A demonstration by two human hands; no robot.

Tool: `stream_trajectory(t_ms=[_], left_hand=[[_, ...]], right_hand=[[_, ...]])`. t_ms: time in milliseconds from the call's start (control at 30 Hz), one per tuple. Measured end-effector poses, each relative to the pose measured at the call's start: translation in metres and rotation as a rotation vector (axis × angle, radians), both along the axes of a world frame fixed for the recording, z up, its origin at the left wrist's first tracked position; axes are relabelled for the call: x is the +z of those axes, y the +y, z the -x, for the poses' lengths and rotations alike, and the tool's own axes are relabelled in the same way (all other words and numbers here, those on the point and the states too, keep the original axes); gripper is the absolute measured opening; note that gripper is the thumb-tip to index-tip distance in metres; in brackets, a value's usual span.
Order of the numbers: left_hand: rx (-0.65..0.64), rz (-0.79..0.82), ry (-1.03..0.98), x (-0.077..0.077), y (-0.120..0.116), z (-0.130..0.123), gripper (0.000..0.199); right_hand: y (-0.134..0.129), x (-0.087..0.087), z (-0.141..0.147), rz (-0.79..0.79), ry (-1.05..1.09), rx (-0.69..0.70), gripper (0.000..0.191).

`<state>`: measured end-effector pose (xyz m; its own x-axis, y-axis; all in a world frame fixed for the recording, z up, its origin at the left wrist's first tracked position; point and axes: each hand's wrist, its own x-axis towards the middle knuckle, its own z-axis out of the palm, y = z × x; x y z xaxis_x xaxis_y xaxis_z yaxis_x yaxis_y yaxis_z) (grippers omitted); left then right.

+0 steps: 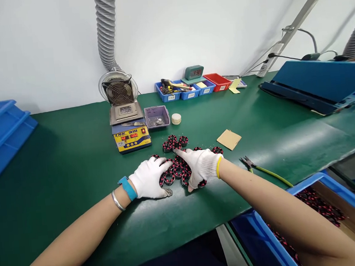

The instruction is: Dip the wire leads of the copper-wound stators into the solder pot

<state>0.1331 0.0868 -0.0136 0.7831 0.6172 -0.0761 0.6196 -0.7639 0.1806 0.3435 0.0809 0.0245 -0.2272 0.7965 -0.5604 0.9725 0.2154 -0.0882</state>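
Note:
Several small black-and-red ring-shaped parts (169,178), which look like motor stators, lie in a loose cluster on the green table (85,173). My left hand (150,177), in a white glove, rests at the cluster's left side, its fingers spread and touching the rings, its thumb lying on the table. Over the right side of the cluster reaches my right hand (201,164), also gloved, with fingers apart and curved around the rings. Some rings are hidden beneath it. A few more rings (172,138) sit just beyond the fingertips, and one ring (217,150) is beside my right wrist.
A solder pot (131,140) with a lit display stands behind my left hand, beside a purple tray (157,117) and a round white container (176,118). Cutters (250,162) and a cardboard square (229,139) lie rightward. A blue crate (322,175) of similar rings is at lower right.

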Motion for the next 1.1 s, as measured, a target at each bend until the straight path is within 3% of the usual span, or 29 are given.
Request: stream_trajectory(t_ms=[167,333,500,600,700,833,967,1100], left_hand=[[0.035,0.010,-0.017,-0.003,0.000,-0.001,0.080],[-0.012,0.027,0.016,0.002,0.000,0.003,0.107],[0.001,-0.006,0.052,0.000,0.001,0.000,0.074],[0.045,-0.006,0.046,-0.002,-0.001,-0.005,0.065],[0.082,-0.009,0.041,-0.001,-0.004,-0.009,0.069],[0.081,-0.001,0.031,-0.001,-0.005,-0.010,0.073],[0.055,0.013,0.036,-0.002,-0.002,-0.011,0.061],[0.076,0.007,0.041,-0.001,0.003,-0.012,0.070]], right_hand=[[-0.030,0.012,0.015,-0.014,-0.062,-0.044,0.132],[-0.047,0.009,0.036,-0.099,-0.164,-0.152,0.111],[-0.046,0.003,0.040,-0.135,-0.160,-0.158,0.096],[-0.047,0.000,0.039,-0.134,-0.129,-0.198,0.097],[-0.047,-0.004,0.039,-0.137,-0.095,-0.251,0.103],[-0.046,-0.006,0.038,-0.184,-0.030,-0.286,0.091],[-0.042,-0.009,0.035,-0.214,0.001,-0.292,0.086],[-0.035,-0.013,0.031,-0.226,0.006,-0.256,0.094]])
